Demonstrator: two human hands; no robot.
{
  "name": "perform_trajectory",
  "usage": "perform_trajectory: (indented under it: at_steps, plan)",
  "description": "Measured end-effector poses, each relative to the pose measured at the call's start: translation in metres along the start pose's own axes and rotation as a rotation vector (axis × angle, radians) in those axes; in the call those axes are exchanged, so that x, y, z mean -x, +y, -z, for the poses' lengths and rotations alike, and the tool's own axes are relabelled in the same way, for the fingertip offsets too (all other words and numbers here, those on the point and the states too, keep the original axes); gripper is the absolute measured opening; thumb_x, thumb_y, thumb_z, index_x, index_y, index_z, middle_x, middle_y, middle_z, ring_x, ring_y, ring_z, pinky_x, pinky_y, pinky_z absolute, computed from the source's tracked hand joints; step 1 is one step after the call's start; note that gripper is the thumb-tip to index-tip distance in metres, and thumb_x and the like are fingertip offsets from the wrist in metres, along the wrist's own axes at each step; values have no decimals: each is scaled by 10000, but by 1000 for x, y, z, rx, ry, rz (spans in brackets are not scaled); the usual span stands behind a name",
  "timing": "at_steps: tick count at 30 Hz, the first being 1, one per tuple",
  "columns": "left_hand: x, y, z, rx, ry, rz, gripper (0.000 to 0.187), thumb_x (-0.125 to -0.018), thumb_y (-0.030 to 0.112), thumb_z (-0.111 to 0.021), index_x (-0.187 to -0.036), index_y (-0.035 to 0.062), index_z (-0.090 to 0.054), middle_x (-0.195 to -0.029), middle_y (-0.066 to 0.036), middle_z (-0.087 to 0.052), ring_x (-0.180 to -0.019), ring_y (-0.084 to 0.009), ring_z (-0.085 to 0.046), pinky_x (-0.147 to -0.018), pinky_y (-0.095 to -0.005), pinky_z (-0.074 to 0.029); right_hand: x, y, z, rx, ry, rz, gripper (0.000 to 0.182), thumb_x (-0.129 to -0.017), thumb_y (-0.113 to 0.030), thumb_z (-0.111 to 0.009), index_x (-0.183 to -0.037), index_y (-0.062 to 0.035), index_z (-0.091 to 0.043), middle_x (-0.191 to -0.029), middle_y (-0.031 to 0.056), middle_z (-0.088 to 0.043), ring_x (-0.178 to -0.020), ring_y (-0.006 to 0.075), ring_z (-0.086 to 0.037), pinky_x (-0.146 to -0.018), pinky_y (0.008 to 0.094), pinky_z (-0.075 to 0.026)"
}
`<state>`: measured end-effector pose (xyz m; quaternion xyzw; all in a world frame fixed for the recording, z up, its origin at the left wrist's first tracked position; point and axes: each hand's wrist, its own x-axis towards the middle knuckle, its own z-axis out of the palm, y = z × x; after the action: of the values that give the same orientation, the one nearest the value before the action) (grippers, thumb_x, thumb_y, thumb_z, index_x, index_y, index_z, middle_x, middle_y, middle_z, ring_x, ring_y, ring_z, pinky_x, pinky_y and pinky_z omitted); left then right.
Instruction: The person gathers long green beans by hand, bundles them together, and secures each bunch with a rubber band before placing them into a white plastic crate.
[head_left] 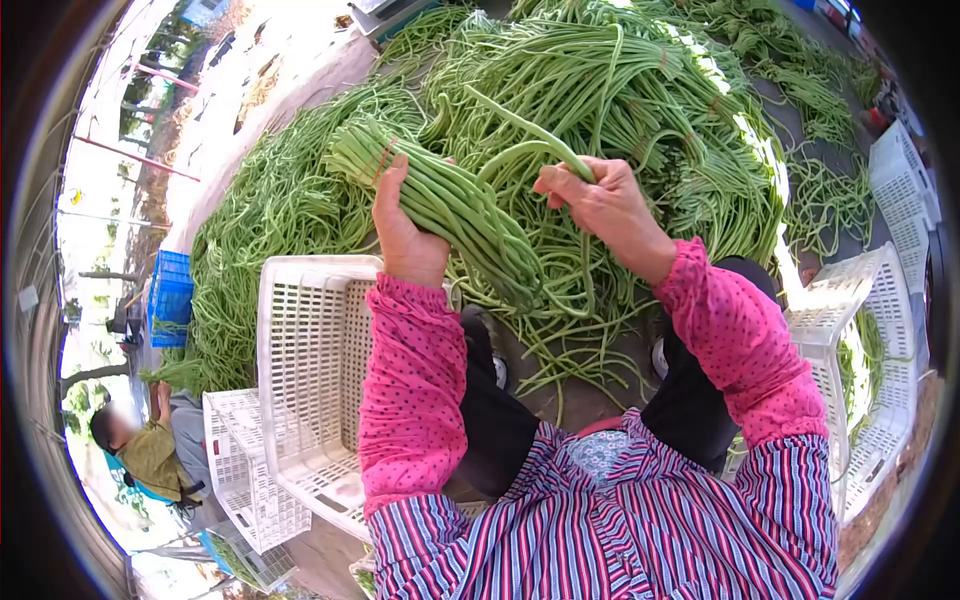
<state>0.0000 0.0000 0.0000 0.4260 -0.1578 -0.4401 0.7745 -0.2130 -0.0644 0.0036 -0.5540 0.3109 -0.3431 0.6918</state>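
Gripping a thick bundle of long beans [440, 195], the left hand [405, 235] is closed around the stalks, thumb up along the near side. The bundle runs slantwise, its cut ends pointing far and left, its loose tails hanging down to the right in front of the person's knees. A reddish band [386, 158] circles the bundle near the cut ends, just above the thumb.

Just right of it, the right hand [590, 200] is closed on a single bean [525, 128], pinched between thumb and fingers; this bean arches up and left from the hand, well above the bundle, and more strands trail down from under the palm. Both hands are apart, with the hanging tails between them.

Behind the hands lies a big heap of beans [600, 90], spreading left, far and right over the ground. A white plastic crate [310, 370] lies tipped on its side near the left arm, touching the pink sleeve [415, 400]. A second white crate [255, 480] sits lower left, beside another person [150, 450] crouching at the edge of the view. A blue crate [172, 298] stands at the left of the heap. On the right, another white crate [870, 340] holds a few beans.
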Motion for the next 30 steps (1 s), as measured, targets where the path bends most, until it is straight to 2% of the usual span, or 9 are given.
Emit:
perform_trajectory:
  at_steps: [2,10,16,23,25,26,27,29,30]
  plan:
    - [3,1,-4,181,-80,91,342,-877,306,-548,-1165,122,-526,-1013,-156,-609,-967,-367,-607,-824,-514,-510,-4,8,-5,25,9,-5,183,-878,-180,-663,-843,-3,-691,-697,-2,-636,-619,45,-549,-572,217,-457]
    - [16,5,-18,200,-111,8,352,-893,311,-515,-1190,124,-515,-996,-153,-621,-964,-364,-611,-815,-492,-515,0,29,-25,46,-120,50,142,-796,-70,-683,-892,35,-680,-726,-10,-600,-668,48,-531,-614,216,-459]
    - [16,2,-21,206,-78,112,278,-870,290,-544,-971,33,-575,-865,-125,-640,-865,-317,-638,-729,-446,-540,-6,25,-12,110,-180,14,118,-793,-88,-694,-834,22,-682,-719,-4,-618,-657,47,-533,-601,224,-453]
    - [3,-7,-7,166,26,127,229,-895,278,-555,-1031,94,-571,-945,-132,-636,-885,-322,-629,-771,-474,-531,-8,10,-2,87,4,-14,163,-825,-143,-693,-876,9,-663,-776,8,-626,-704,47,-536,-619,220,-447]
    - [4,-8,-10,198,47,104,200,-898,272,-582,-990,95,-578,-923,-110,-637,-845,-281,-630,-761,-449,-533,-4,15,-15,154,-41,171,218,-820,-171,-708,-902,23,-654,-852,29,-630,-762,71,-555,-662,238,-469]
    - [6,-9,-12,212,40,111,199,-905,275,-585,-990,96,-579,-906,-82,-639,-814,-247,-628,-753,-416,-534,2,14,-16,249,-96,67,339,-797,-214,-737,-1002,31,-626,-932,70,-631,-834,113,-572,-727,265,-482]
    - [7,-10,-17,211,40,113,199,-905,275,-585,-990,96,-579,-906,-82,-639,-814,-247,-628,-753,-416,-534,2,25,-21,403,-81,137,557,-741,-278,-777,-1148,25,-546,-963,134,-634,-879,208,-615,-774,319,-490]
    - [8,-12,-23,225,59,110,214,-905,276,-585,-1007,88,-573,-928,-78,-637,-834,-235,-625,-783,-402,-527,7,40,-36,622,-28,238,717,-691,-325,-796,-1236,1,-466,-990,186,-624,-945,323,-617,-809,374,-486]
    - [10,-12,-23,244,-75,112,251,-908,272,-576,-1073,83,-561,-987,-87,-625,-904,-232,-608,-848,-392,-493,7,49,-40,646,-1,284,749,-677,-333,-790,-1255,-15,-436,-957,193,-631,-935,386,-611,-820,408,-484]
